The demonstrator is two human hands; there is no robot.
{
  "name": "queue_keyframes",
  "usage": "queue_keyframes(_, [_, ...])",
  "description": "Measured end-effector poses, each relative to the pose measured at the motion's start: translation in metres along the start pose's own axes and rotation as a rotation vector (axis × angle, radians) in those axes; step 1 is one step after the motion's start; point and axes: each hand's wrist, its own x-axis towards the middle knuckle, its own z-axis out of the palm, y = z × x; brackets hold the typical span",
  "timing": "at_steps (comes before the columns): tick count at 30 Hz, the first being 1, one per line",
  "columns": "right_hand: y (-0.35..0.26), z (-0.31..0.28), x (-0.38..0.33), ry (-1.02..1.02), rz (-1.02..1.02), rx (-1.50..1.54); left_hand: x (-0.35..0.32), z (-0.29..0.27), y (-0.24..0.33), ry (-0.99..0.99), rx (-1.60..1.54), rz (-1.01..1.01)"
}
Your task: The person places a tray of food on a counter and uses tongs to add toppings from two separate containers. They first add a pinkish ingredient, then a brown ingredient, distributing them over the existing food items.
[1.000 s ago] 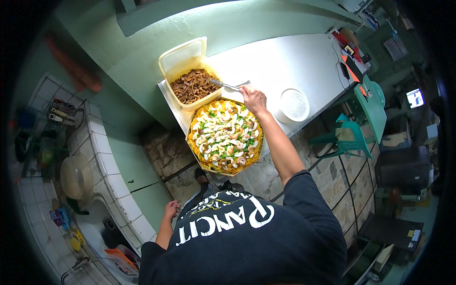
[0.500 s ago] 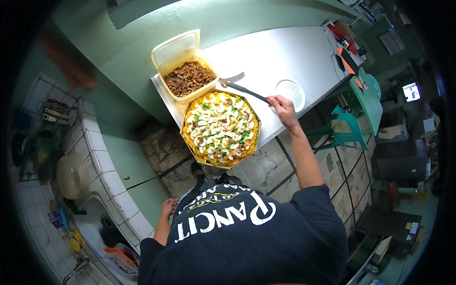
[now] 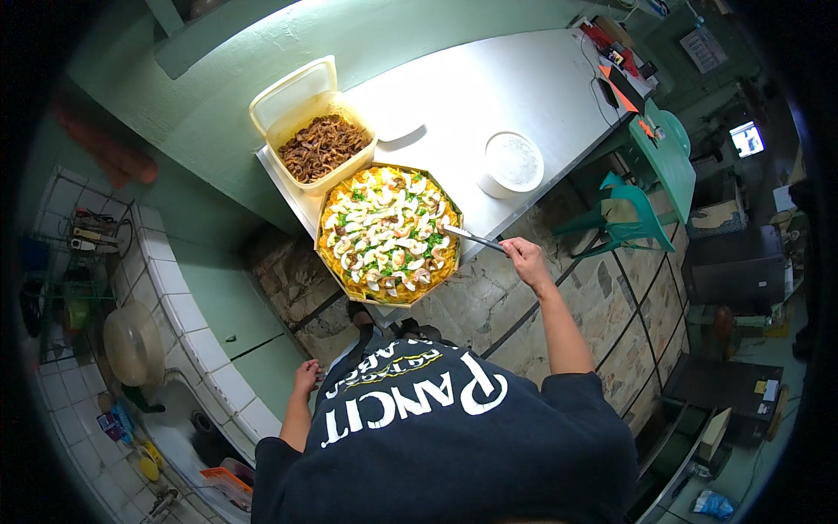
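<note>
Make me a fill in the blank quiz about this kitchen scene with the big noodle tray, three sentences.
1. The right hand holds a metal utensil over the ____ edge of the noodle tray.
2. The tub of brown topping sits on the ____ side of the tray.
3. The left hand holds ____ and hangs at the person's side.

Missing words: right; far; nothing

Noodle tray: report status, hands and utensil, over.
Right hand grips tongs at noodle tray edge. Left hand down at side, empty. Brown-topping tub touches tray. Nothing blocking.
</note>
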Motion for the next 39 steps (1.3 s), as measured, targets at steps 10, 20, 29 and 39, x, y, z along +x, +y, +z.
queue_keyframes(10, [-0.071, -0.017, 0.033, 0.042, -0.074, 0.079, -0.014, -0.005, 0.006, 0.015, 0.035, 0.009])
queue_keyframes(20, [-0.215, 0.145, 0.193, -0.240, -0.382, -0.461, 0.005, -0.014, -0.003, 0.018, -0.089, -0.006])
queue_keyframes(29, [-0.239, 0.191, 0.290, -0.372, -0.235, -0.318, -0.019, -0.029, -0.024, 0.038, -0.174, -0.097])
queue_keyframes(39, [-0.225, 0.184, 0.259, 0.110, -0.495, -0.538, 0.020, -0.042, -0.038, -0.004, 0.063, -0.017])
